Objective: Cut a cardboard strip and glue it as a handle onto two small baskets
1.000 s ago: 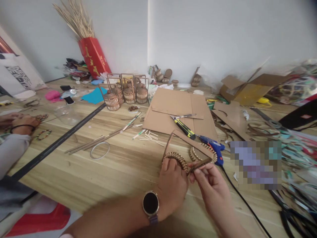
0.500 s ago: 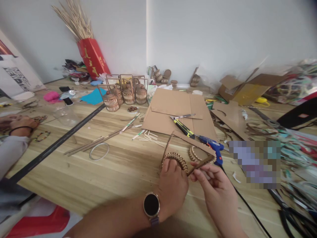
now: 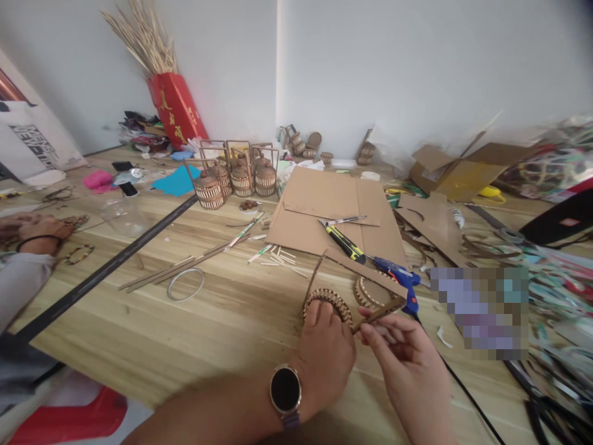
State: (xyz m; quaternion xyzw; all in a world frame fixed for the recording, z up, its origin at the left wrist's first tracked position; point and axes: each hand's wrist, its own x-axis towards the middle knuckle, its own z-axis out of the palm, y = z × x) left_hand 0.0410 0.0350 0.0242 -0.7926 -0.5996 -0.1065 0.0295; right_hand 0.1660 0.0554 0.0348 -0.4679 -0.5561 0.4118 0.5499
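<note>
My left hand (image 3: pixel 327 349), with a watch on its wrist, grips a small round woven basket (image 3: pixel 341 304), its fingers reaching over the rim to the inside. A brown frame-shaped handle (image 3: pixel 365 270) stretches away from the basket, tipped over above the table. The near bar of that handle is pinched between the thumb and fingers of my right hand (image 3: pixel 403 352). Behind the handle lies another round woven piece (image 3: pixel 364 292), partly covered by it. Close by, a blue glue gun (image 3: pixel 398 272) rests on the table beside a yellow-black utility knife (image 3: pixel 345 243).
Finished lidded baskets (image 3: pixel 241 176) stand at the back left, near a cardboard sheet (image 3: pixel 324 191). A metal ring (image 3: pixel 185 284) and thin strips (image 3: pixel 171 272) lie left. Black scissors (image 3: pixel 546 402) are at the lower right. Another person's hand (image 3: pixel 41 232) works with beads at the far left.
The view has shifted slightly. Both hands keep their hold on the basket and handle; the handle's right end sits a little lower and closer to my right hand.
</note>
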